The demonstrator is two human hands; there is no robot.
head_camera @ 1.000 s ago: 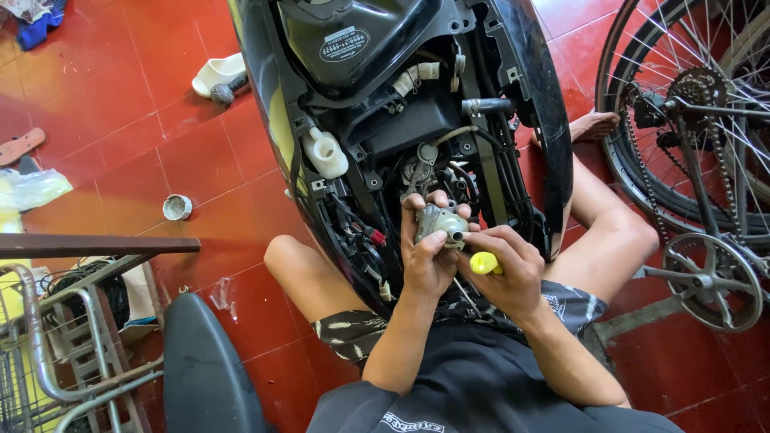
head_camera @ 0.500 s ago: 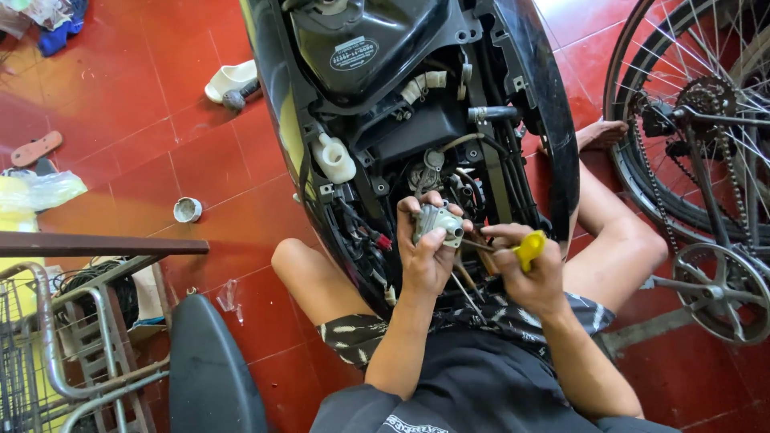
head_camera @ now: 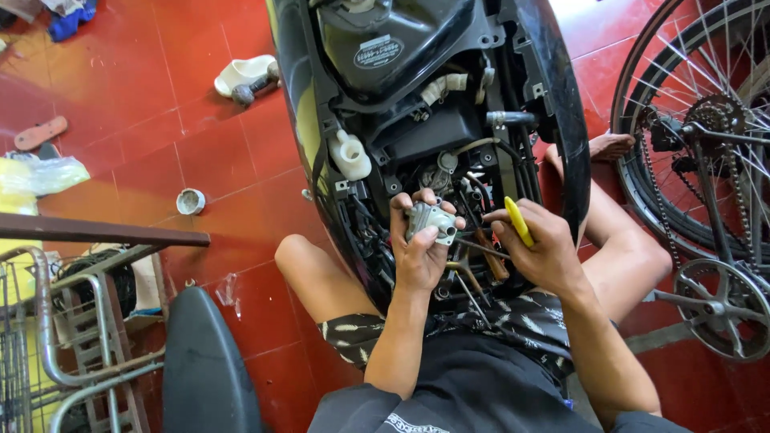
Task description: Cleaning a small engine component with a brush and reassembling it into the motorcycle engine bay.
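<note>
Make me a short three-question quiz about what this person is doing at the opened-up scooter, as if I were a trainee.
1. True or false: the left hand holds a small grey metal engine part over the open scooter body.
2. What colour is the handle of the tool in the right hand? A) red B) yellow C) blue
3. Which side of the picture shows the bicycle wheel?

Key
1. True; the fingers wrap around it.
2. B, yellow.
3. The right side, beside the chain and crank sprocket.
</note>
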